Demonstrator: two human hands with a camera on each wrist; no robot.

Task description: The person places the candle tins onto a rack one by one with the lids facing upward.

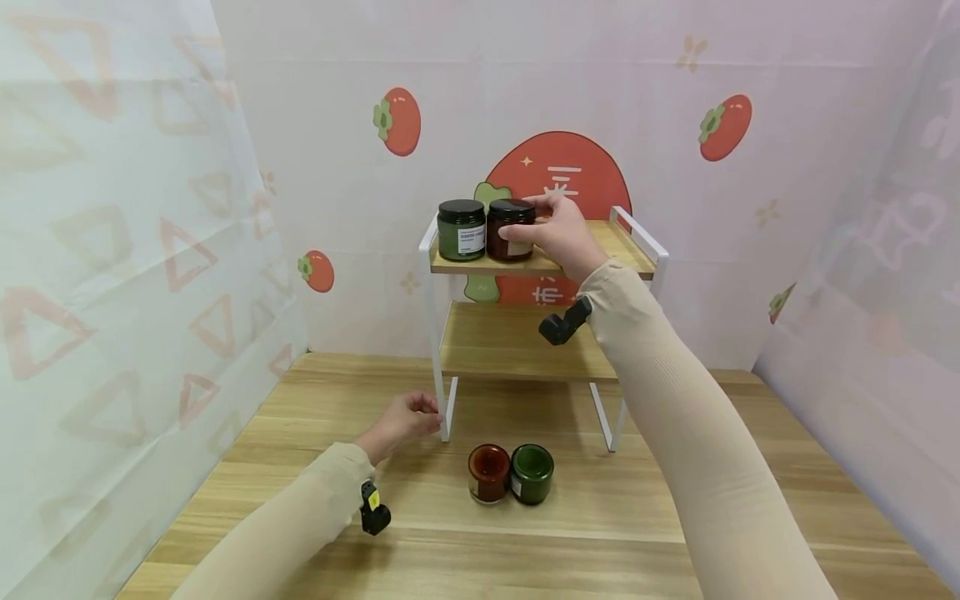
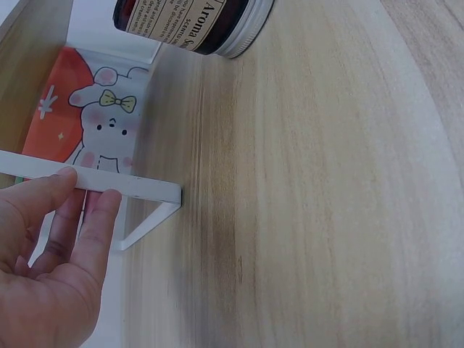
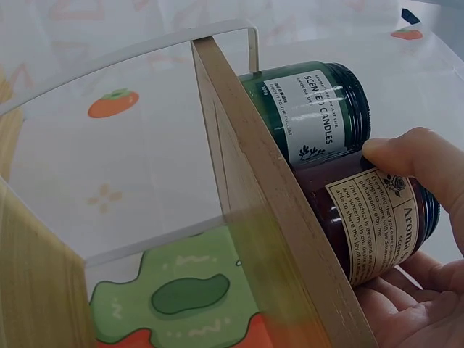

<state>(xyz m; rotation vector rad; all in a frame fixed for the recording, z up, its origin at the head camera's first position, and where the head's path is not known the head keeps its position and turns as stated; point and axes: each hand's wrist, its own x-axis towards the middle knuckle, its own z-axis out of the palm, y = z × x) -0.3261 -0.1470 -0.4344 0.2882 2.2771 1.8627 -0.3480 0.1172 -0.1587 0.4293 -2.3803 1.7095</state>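
On the top board of a small shelf rack, my right hand grips a dark red-brown candle jar with a black lid, thumb and fingers on opposite sides. In the right wrist view its cream label shows, and the jar stands on the board. Beside it is a green candle jar, also black-lidded, with a white label. Down at the table, my left hand pinches the rack's white front left leg; the left wrist view shows thumb and fingers about the white bar.
A red-brown glass jar and a green glass jar stand side by side on the wooden table, in front of the rack. The rack has a lower wooden board. Patterned cloth walls stand around the table.
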